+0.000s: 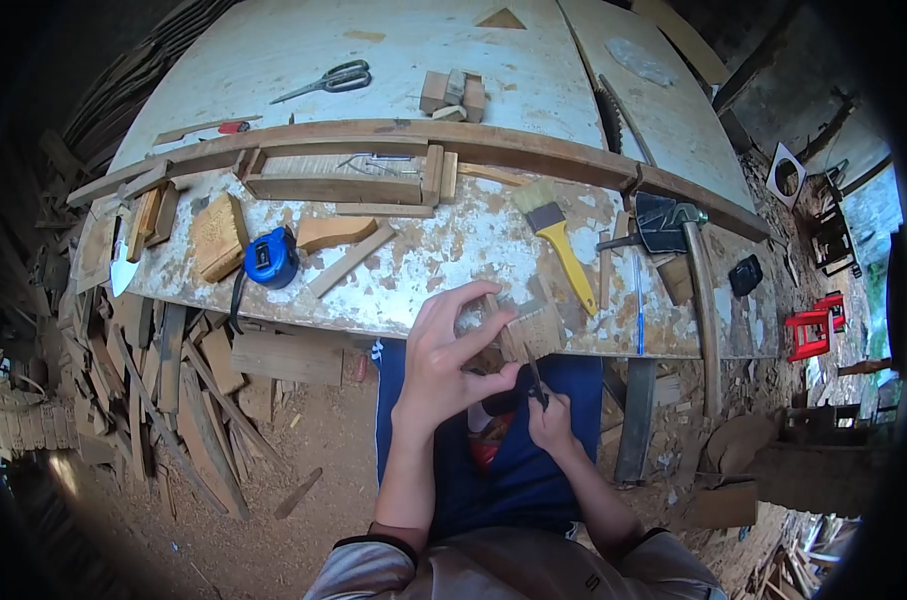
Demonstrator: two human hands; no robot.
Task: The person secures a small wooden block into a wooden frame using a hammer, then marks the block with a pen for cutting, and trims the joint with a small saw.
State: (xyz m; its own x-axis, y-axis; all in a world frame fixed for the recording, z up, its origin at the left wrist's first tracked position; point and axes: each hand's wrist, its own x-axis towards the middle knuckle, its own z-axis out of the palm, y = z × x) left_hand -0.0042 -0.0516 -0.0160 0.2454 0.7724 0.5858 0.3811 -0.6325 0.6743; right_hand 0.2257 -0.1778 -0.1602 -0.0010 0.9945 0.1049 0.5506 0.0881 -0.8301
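My left hand [452, 350] is curled round the side of a small pale wooden block [540, 330], with thumb and fingers at its left edge. The block sits at the front edge of the workbench [364, 290]. Below it, my right hand [551, 422] is closed on a slim, dark bladed tool [536, 380], whose tip points up against the block's lower edge. The exact kind of this tool is too small to make out. A paintbrush [564, 255] with a yellow handle lies just beyond the block, and a blue pen [640, 305] is to its right.
A blue tape measure [272, 258] and wood pieces [220, 238] lie at left. A hammer [702, 270] overhangs the front edge at right. Behind a long wooden rail [374, 130] are scissors [334, 80]. Scrap wood [204, 400] leans below; a red stool [812, 328] stands right.
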